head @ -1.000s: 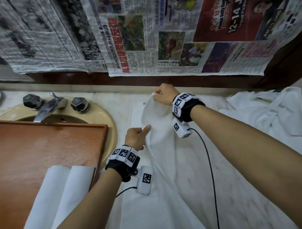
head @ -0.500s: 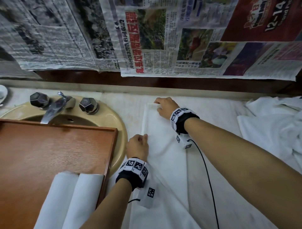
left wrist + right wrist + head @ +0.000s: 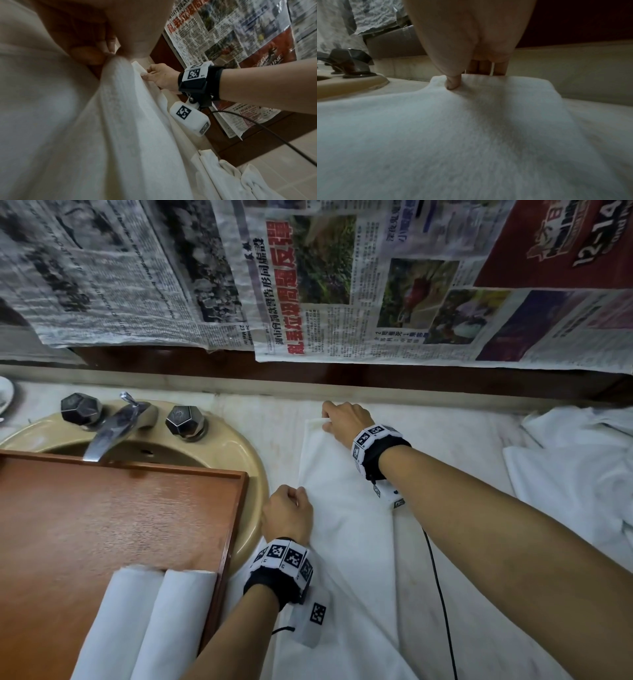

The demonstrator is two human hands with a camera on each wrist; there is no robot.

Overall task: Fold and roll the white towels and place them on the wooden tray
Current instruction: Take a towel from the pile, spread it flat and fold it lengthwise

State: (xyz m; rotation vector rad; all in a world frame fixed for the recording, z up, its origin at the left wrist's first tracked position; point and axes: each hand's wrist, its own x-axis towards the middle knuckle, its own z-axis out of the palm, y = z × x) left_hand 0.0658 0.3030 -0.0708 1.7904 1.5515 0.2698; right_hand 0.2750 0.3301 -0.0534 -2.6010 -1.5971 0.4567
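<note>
Tabletop (image 3: pixel 455 440): pale marble under both hands, carrying the work; smooth by the look of it, so likely to let the cloth slide if tugged from one end only.
Wooden tray (image 3: pixel 113 508): to the left of the left fingers, lying over the sink (image 3: pixel 236 446); near rim close to the left wrist, so liable to be knocked by a careless sweep.
Spare towels (image 3: pixel 575 474): heaped well to the right of the right fingers, not yet folded; no risk at present beyond tangling when one is pulled free.
White towel (image 3: pixel 346 508): spread lengthwise on the tabletop between and beneath both hands, one long side folded over; layers probably apt to creep apart and leave a skewed strip, hence a lopsided roll.
Rolled towels (image 3: pixel 147 621): two, side by side on the near end of the tray, left of the left forearm; apparently free to loosen or shift if the tray is jolted.
Right hand (image 3: pixel 346 421): at the far edge, thumb pressed on top and fingers (image 3: pixel 485 67) curled behind the hem, gripping it; corner likely to spring back if released too early.
Left hand (image 3: pixel 287 513): fingers closed, pinching the left folded edge partway along; uneven pull against the right hand would probably drag the fold crooked.
</note>
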